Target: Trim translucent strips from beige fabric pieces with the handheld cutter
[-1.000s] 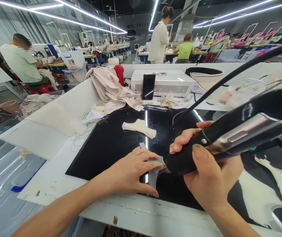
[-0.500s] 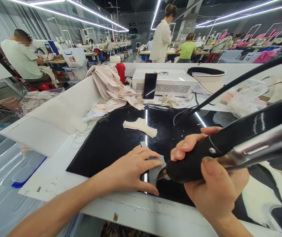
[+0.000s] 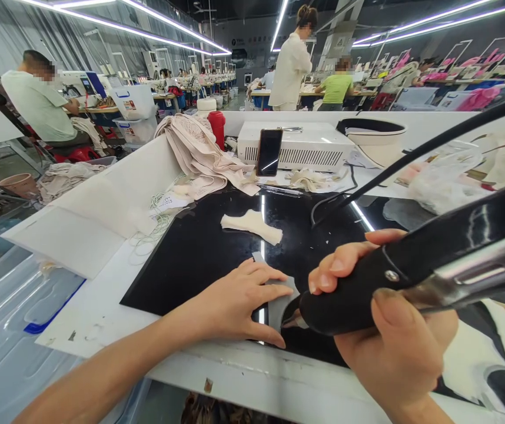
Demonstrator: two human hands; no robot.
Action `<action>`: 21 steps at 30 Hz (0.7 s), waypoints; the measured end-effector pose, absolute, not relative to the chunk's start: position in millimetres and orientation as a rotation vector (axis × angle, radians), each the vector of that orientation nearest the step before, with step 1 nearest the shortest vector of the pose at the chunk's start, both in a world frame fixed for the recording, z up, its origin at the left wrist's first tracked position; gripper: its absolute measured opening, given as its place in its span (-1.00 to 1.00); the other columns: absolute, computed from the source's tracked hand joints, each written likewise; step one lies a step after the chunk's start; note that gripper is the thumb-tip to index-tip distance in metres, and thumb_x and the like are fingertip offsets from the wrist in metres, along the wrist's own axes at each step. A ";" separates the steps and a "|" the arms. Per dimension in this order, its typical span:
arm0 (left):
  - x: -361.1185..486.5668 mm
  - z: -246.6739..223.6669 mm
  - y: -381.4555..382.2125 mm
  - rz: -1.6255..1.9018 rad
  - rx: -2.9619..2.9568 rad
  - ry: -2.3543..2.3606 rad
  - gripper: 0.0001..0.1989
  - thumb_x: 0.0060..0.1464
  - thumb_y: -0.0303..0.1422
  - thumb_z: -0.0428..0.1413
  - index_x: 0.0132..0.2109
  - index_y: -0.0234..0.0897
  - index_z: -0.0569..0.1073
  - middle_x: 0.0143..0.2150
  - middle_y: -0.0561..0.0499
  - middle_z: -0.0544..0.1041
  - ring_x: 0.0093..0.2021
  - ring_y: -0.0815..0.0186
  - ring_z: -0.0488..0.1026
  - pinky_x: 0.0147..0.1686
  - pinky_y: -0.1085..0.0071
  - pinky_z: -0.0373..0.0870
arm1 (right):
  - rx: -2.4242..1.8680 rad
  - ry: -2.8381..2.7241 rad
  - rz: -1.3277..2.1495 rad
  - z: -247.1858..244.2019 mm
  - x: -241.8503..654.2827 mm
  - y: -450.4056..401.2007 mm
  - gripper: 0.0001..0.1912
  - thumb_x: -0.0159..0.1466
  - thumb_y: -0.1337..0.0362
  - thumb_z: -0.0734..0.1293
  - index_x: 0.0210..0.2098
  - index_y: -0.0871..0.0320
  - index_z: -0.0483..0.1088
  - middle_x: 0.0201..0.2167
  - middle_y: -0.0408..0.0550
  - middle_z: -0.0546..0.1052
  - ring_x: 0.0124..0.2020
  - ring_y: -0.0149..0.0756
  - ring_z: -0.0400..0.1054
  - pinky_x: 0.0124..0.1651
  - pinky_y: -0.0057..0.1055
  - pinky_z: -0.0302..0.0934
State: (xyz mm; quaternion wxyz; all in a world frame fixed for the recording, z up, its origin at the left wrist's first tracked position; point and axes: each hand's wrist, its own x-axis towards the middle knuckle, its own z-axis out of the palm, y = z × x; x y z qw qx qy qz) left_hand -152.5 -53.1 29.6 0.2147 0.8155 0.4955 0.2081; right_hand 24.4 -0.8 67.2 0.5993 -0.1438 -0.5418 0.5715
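Observation:
My left hand (image 3: pixel 246 303) lies flat with its fingers spread, pressing on a thin grey piece (image 3: pixel 281 303) on the glossy black sheet (image 3: pixel 177 265). Part of that piece is hidden beneath my fingers. Wrapped in my right hand (image 3: pixel 394 335) is a black corded hand tool (image 3: pixel 341 306) with a metal lever along its side. Its narrow metal tip points left and meets the grey piece's right edge, close to my left fingers. Beyond my left hand, a cream, irregularly shaped padded piece (image 3: pixel 252 225) rests on the black sheet.
A phone (image 3: pixel 269 153) leans against a white vented box (image 3: pixel 305 147). Beige fabric (image 3: pixel 203 153) is heaped at the back left by a red bottle (image 3: pixel 217 129). The tool's black cable (image 3: pixel 394 168) arches across the right. Cream pieces (image 3: pixel 473 359) lie at right. Other people work behind.
My right hand and the tool have shifted slightly right, with the handle a little lower. The tip stays by the grey piece, and my left hand is almost still.

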 end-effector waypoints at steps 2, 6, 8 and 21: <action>-152.3 30.5 -52.5 0.565 2.251 1.381 -0.33 0.09 -0.09 0.35 0.30 -0.10 0.39 0.33 -0.09 0.38 0.32 0.02 0.25 0.40 -0.01 0.04 | -0.321 -1.260 1.335 67.6 24.9 -2.2 -0.62 0.24 0.12 0.49 -0.01 0.02 0.38 -0.37 -0.16 0.45 -0.42 -0.30 0.35 -0.34 -0.29 0.37; -152.6 28.4 -51.9 0.582 2.250 1.375 -0.32 0.10 -0.10 0.34 0.31 -0.10 0.38 0.32 -0.10 0.39 0.33 0.02 0.26 0.43 -0.05 -0.07 | -0.326 -1.281 1.332 64.9 25.5 -3.7 -0.65 0.26 0.14 0.48 -0.01 0.01 0.38 -0.36 -0.17 0.42 -0.41 -0.31 0.36 -0.34 -0.29 0.39; -153.1 26.8 -51.8 0.592 2.254 1.362 -0.31 0.10 -0.10 0.34 0.32 -0.12 0.37 0.32 -0.13 0.39 0.34 0.01 0.26 0.43 -0.06 -0.08 | -0.317 -1.297 1.323 62.9 26.5 -3.0 -0.67 0.29 0.17 0.46 0.00 0.01 0.38 -0.35 -0.16 0.42 -0.41 -0.31 0.36 -0.33 -0.28 0.39; -159.9 18.4 -53.6 0.729 2.342 1.458 -0.85 0.36 -0.39 0.11 -0.05 -0.24 0.57 0.00 0.00 0.62 0.09 0.24 0.50 0.43 -0.01 -0.02 | -0.465 -1.227 1.069 68.1 44.1 36.7 -0.65 0.13 0.25 0.51 -0.10 0.07 0.45 -0.43 -0.19 0.50 -0.49 -0.31 0.37 -0.42 -0.32 0.35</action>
